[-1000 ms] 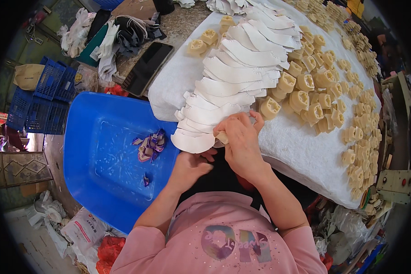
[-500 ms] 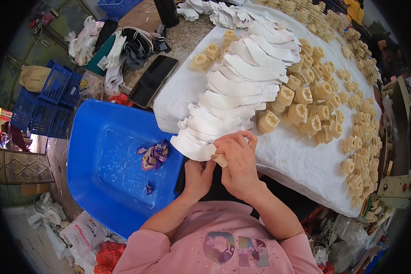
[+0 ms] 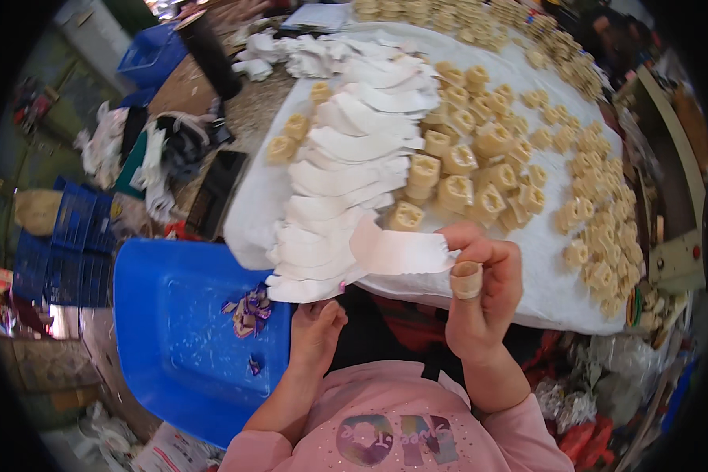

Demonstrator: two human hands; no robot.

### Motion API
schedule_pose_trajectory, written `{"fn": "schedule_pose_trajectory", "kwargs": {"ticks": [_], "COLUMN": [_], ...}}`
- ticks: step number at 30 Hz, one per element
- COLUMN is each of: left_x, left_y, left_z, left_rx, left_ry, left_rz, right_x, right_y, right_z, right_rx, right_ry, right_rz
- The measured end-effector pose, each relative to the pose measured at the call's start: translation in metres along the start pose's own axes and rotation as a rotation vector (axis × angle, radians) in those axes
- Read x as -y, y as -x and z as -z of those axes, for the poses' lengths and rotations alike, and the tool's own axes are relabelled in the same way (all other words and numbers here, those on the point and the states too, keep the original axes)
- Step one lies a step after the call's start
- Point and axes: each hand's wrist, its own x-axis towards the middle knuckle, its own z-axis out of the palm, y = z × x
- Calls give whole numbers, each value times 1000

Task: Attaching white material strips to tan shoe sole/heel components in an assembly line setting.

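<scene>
My right hand (image 3: 488, 303) is closed, raised at the front edge of the covered table. Between its thumb and finger is the right end of a white strip (image 3: 405, 252) with a notched end. A short beige tube-like piece (image 3: 466, 281) sits at the thumb; whether it is worn or held I cannot tell. The strip's other end lies over the near end of a long overlapping row of white curved strips (image 3: 346, 173). My left hand (image 3: 316, 330) has its fingers curled, just below that row, beside the blue tub (image 3: 173, 263). What its fingertips hold, if anything, is hidden.
Piles of beige moulded pieces (image 3: 492, 197) stand right of the row on a white cloth (image 3: 480, 303). Small purple pieces (image 3: 249, 311) lie in the tub. A dark phone-like slab (image 3: 216, 193), a black cylinder (image 3: 208, 55) and blue crates (image 3: 79, 224) are to the left.
My right hand has moved right and lifted, drawing a white strip with it. My left hand has shifted slightly left and down. The view has turned, so the table appears further left.
</scene>
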Motion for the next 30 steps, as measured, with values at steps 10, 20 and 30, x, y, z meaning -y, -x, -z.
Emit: {"fn": "schedule_pose_trajectory", "kwargs": {"ticks": [10, 20, 30], "left_x": [-4, -23, -21], "left_y": [6, -14, -20], "left_z": [-75, -79, -84], "left_rx": [575, 342, 350], "left_ry": [144, -83, -99], "left_rz": [286, -186, -229], "right_x": [-18, -61, -97], "right_y": [49, 23, 11], "right_z": [49, 43, 0], "right_rx": [169, 28, 64], "right_ry": [25, 596, 865], "right_rz": [-177, -70, -59]}}
